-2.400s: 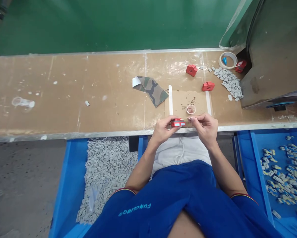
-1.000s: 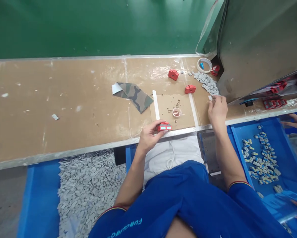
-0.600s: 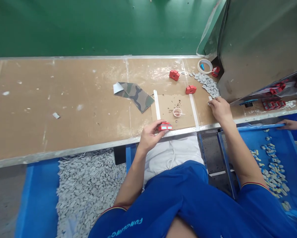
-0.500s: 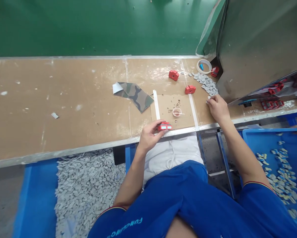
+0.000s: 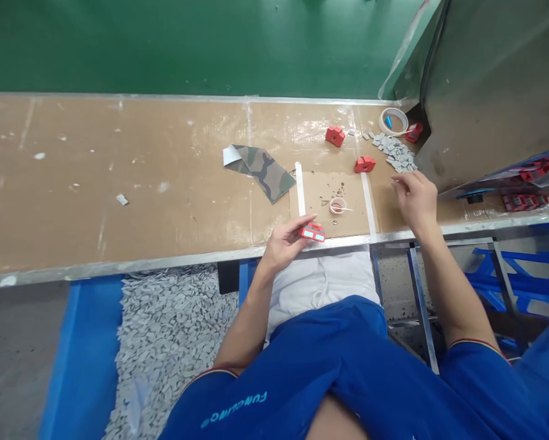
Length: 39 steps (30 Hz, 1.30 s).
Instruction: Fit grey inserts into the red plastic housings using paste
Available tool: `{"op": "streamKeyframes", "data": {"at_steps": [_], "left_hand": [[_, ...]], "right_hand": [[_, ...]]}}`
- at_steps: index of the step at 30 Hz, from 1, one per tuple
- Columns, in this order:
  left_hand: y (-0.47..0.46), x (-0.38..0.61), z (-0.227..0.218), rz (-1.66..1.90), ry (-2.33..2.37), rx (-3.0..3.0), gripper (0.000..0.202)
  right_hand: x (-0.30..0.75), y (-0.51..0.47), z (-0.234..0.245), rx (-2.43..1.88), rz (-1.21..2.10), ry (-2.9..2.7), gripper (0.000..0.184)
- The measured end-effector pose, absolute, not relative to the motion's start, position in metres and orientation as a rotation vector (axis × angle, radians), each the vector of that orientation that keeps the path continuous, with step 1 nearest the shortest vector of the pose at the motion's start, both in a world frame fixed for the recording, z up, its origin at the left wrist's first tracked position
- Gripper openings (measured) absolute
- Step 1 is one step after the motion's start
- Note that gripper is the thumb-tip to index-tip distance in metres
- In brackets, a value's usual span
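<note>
My left hand (image 5: 284, 245) grips a small red toy-like block (image 5: 312, 232) with two pale windows, at the table's front edge. Thumb and forefinger close around its left end. My right hand (image 5: 417, 198) is above the table at the right, thumb and fingertips pinched together. Whatever sits between those fingertips is too small to make out. Just beyond this hand lies a pile of small grey pieces (image 5: 397, 153). Between my hands, a small cup (image 5: 338, 206) with a thin white stick stands on a taped cardboard sheet (image 5: 354, 226).
Two more red blocks (image 5: 335, 136) lie farther back. A tape roll (image 5: 394, 121) is by the metal panel (image 5: 494, 91). Camouflage-patterned material (image 5: 265, 171) lies left of the cardboard. Below the table, a blue bin (image 5: 79, 330) holds many grey pieces (image 5: 173, 330).
The view has shifted, so the table appears farther right. The red block is tilted slightly differently in my left hand. At the right, the blue tray of pieces has gone from its spot.
</note>
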<state>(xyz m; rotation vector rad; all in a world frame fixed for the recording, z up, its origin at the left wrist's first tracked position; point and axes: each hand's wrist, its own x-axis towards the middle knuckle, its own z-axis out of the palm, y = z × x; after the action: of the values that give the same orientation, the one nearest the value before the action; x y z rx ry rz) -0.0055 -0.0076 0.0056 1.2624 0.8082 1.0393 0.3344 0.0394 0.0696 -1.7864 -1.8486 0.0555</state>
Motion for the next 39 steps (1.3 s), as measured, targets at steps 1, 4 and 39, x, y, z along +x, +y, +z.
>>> {"op": "streamKeyframes", "data": {"at_steps": [1, 4, 39], "left_hand": [[-0.007, -0.006, 0.005, 1.043, 0.783, 1.242, 0.047], [-0.006, -0.007, 0.005, 1.039, 0.757, 1.221, 0.04], [-0.008, -0.011, 0.01, 0.99, 0.848, 1.582, 0.031]], "right_hand": [[0.32, 0.028, 0.076, -1.712, 0.132, -1.801, 0.017], [0.271, -0.009, 0.09, -1.498, 0.487, -1.716, 0.012], [0.195, -0.042, 0.07, -1.323, 0.821, -1.92, 0.014]]}}
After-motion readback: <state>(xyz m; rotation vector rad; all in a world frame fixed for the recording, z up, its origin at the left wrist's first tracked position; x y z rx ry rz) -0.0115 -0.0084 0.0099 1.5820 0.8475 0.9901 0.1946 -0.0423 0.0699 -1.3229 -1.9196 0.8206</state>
